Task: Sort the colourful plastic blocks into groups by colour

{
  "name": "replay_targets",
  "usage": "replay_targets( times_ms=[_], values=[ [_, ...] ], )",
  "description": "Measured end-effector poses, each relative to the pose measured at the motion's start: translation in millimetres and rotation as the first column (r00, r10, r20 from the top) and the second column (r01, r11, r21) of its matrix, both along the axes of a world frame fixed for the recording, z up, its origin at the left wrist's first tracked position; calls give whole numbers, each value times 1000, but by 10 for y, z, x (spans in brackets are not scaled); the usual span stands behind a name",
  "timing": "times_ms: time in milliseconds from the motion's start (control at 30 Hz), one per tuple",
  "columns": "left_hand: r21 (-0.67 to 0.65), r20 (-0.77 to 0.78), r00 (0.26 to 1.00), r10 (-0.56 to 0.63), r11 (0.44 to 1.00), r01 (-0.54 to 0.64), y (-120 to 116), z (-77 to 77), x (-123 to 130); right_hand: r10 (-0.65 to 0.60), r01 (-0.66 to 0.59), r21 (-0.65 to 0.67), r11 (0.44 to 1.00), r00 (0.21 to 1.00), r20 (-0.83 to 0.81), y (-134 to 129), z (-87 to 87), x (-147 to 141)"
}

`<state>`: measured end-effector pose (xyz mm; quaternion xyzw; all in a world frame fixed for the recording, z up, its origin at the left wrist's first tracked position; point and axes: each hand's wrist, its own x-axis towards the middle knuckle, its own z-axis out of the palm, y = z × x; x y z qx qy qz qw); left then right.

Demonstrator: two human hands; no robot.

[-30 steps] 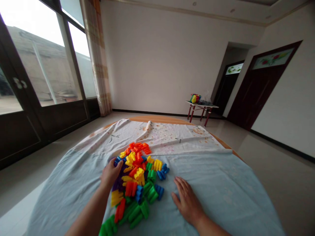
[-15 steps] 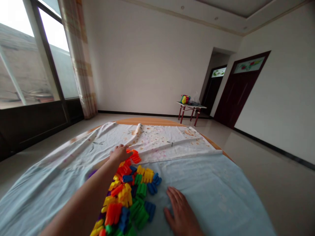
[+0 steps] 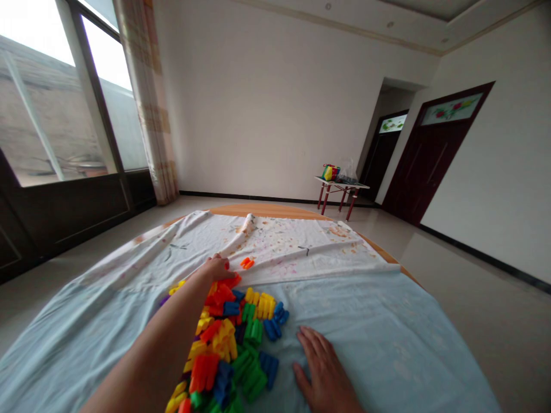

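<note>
A heap of plastic building blocks (image 3: 249, 367) in red-orange, yellow, green, blue and purple lies on the cloth-covered table. My left hand (image 3: 216, 268) is at the far end of the heap with its fingers curled, and a bit of orange block (image 3: 227, 265) shows at the fingertips. More orange blocks (image 3: 224, 289) lie just under its thumb. One small orange block (image 3: 247, 263) sits apart on the white cloth, right of that hand. My left forearm hides part of the heap. My right hand (image 3: 321, 367) rests on the blue cloth right of the heap, fingers stretched out, holding nothing.
White floral cloth (image 3: 279, 241) and light blue cloth (image 3: 387, 332) cover a round wooden table (image 3: 267, 212). Across the room a small table (image 3: 344, 184) bears a colourful bag (image 3: 330, 172) and a clear plastic bag (image 3: 349, 172). A window and curtain (image 3: 148, 115) are at left, a dark red door (image 3: 430, 155) at right.
My left hand has curled in among the orange blocks, and one orange block now lies apart to its right. My right hand stays on the cloth. The view has shifted slightly left.
</note>
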<state>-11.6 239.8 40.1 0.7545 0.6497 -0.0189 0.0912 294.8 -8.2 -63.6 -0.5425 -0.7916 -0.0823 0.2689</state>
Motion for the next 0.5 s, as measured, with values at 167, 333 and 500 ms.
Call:
replay_targets(
  times_ms=[167, 333, 500],
  values=[
    [-102, -1, 997, 77, 992, -76, -182, 55, -112, -6, 6, -16, 1000, 1000, -19, -23, 63, -21],
    [-204, 8, 998, 66, 977, -63, -345, 184, -59, -12, 11, -24, 1000, 999, -39, -25, 87, -43],
    [-267, 95, 995, -10, 963, 35, -598, 433, 20, -22, 21, -51, 998, 1000, -22, -43, 137, -61]
  ],
)
